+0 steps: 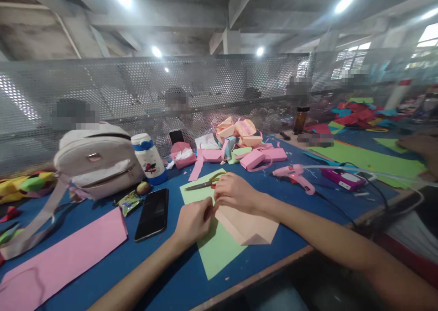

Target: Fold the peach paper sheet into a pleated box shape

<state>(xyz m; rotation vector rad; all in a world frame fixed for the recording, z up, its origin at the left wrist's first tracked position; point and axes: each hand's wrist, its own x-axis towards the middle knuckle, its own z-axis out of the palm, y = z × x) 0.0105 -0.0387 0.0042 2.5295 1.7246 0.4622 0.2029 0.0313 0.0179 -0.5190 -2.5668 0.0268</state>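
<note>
A folded piece of peach paper [255, 226] lies at an angle over a green sheet [224, 249] on the blue table. My left hand [194, 220] is closed at its left end, fingertips pinched together by the paper's edge. Curled over the same end, my right hand [236, 193] pinches the paper, and its fingers hide most of that corner. The two hands nearly touch. Just beyond them lies a pair of scissors [200, 185] with yellowish handles, partly hidden behind my right hand.
A black phone [152, 215], a pink sheet [71, 260], a bottle [149, 158] and a backpack [97, 160] stand or lie leftward. Finished-looking pink paper boxes [253, 160] lie beyond. Rightward are a pink glue gun [294, 176] with cords and a co-worker's hand [419, 146].
</note>
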